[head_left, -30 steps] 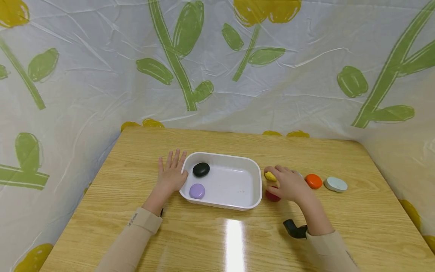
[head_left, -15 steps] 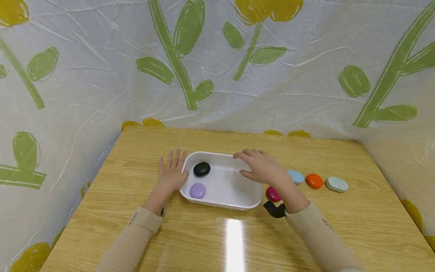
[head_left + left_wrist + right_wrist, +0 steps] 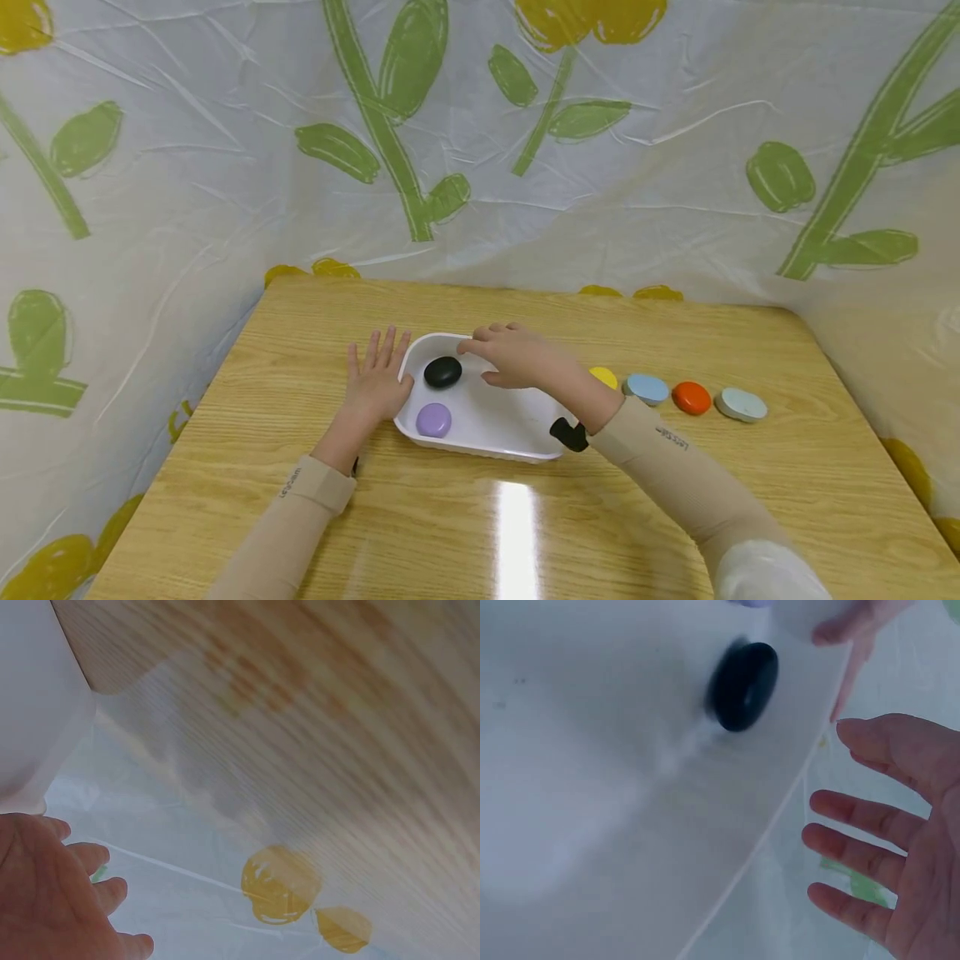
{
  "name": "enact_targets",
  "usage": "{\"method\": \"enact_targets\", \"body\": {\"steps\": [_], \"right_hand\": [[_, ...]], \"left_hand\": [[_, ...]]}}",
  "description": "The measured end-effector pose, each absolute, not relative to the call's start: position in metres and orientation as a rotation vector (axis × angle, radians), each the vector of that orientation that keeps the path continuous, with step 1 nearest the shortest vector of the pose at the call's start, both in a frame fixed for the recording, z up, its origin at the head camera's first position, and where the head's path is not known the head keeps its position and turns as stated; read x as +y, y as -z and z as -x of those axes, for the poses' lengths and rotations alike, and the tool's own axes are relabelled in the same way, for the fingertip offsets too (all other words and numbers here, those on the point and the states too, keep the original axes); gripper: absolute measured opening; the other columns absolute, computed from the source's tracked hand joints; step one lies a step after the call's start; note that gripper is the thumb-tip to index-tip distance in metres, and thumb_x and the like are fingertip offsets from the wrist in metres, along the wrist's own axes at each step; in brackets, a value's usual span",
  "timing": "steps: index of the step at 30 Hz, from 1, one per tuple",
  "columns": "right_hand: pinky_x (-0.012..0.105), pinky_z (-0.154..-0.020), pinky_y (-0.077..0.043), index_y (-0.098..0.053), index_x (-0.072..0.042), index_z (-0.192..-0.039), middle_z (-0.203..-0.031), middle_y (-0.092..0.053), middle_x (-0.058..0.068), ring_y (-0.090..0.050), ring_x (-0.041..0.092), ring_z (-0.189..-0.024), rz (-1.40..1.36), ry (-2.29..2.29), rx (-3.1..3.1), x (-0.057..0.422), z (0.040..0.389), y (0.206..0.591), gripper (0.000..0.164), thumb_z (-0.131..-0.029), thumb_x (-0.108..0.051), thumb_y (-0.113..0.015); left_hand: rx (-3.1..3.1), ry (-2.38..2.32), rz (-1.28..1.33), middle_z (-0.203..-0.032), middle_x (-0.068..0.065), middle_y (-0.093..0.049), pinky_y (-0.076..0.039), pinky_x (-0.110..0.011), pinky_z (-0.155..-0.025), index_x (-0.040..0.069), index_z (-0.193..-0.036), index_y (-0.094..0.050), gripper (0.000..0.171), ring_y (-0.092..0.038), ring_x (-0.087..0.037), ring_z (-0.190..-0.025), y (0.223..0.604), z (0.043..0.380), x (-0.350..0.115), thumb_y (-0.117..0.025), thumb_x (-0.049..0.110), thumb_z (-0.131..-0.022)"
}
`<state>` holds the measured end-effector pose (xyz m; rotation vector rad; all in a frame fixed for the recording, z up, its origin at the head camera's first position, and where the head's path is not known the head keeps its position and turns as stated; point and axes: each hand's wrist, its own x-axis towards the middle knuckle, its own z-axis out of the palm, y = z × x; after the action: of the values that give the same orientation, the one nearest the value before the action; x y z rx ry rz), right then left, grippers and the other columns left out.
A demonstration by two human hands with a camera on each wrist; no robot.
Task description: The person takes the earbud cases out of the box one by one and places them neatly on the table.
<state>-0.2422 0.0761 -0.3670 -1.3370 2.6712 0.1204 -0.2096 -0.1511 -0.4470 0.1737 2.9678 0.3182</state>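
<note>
A white tray (image 3: 480, 447) lies on the wooden table. At its left end my left hand (image 3: 373, 388) rests with fingers spread and straight, the thumb at the rim. Over the tray's back side hovers my right hand (image 3: 517, 358), its fingers loosely extended and nothing held, as the right wrist view confirms. Just left of its fingertips is a smooth black oval stone (image 3: 442, 372), also plain in the right wrist view inside the tray wall. A rounded lilac stone (image 3: 433, 420) sits in the front left corner.
Right of the tray, a yellow stone (image 3: 603, 377) shows partly behind the right forearm. Beyond it lie a light blue (image 3: 647, 388), an orange-red (image 3: 692, 398) and a pale grey-green stone (image 3: 742, 405) in a row. Flower-printed sheeting (image 3: 615, 192) surrounds the table.
My right hand has moved left from the yellow stone to over the tray, near the black stone. The forearm now hides the magenta stone. My left hand has stayed put.
</note>
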Motion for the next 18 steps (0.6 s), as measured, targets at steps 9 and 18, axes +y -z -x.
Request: {"method": "enact_targets", "body": {"steps": [9,18], "right_hand": [[0.045,-0.093,-0.043,-0.042,-0.022,-0.133,-0.127,-0.048,0.007,-0.049,0.027,-0.115,1.361,-0.139,2.569,0.04,0.256,0.395,0.05,-0.086,-0.02,-0.062],[0.036,-0.094,-0.043,-0.042,-0.023,-0.132,-0.122,-0.047,0.004,-0.049,0.022,-0.111,1.501,-0.106,2.592,0.033,0.261,0.425,0.052,-0.085,-0.02,-0.064]], "left_hand": [[2.957,-0.302,-0.191,-0.154,-0.009,0.003,0.013,-0.055,-0.106,0.017,-0.149,-0.002,0.064,0.008,-0.03,-0.139,0.448,0.21,-0.152,-0.032,0.036,-0.095],[2.964,-0.289,-0.195,-0.154,-0.009,0.001,0.012,-0.055,-0.107,0.017,-0.149,-0.002,0.063,0.007,-0.03,-0.139,0.447,0.209,-0.152,-0.031,0.035,-0.095]]}}
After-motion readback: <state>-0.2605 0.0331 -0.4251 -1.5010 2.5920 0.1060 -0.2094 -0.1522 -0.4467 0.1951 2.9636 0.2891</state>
